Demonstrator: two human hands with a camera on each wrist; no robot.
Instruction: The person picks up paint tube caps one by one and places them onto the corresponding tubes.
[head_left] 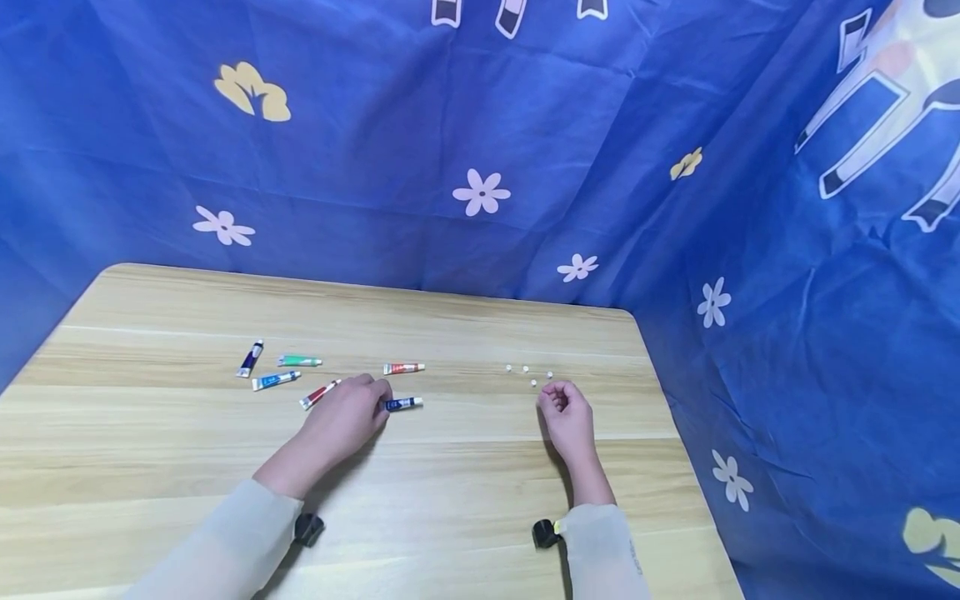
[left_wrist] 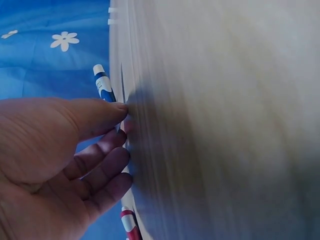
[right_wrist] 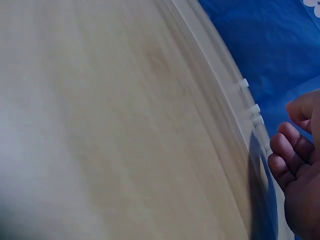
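Observation:
My left hand (head_left: 351, 421) pinches the left end of a dark blue paint tube (head_left: 405, 404) lying on the table. In the left wrist view, that tube (left_wrist: 103, 85) points away from the thumb, its white cap outward. A red paint tube (head_left: 318, 395) lies just beyond the left hand, partly behind it. My right hand (head_left: 570, 419) is over the table at the right, its fingers loosely curled, with nothing visible in it. Several small white caps (head_left: 526, 368) lie just past its fingertips; in the right wrist view, a white cap (right_wrist: 244, 83) stands beyond the hand.
Left of the left hand lie a purple paint tube (head_left: 251, 358), a green paint tube (head_left: 300, 361) and a light blue paint tube (head_left: 276, 381). An orange-red paint tube (head_left: 403, 368) lies behind the dark blue one. Blue patterned cloth (head_left: 360, 150) hangs behind the wooden table (head_left: 450, 500) and at its right.

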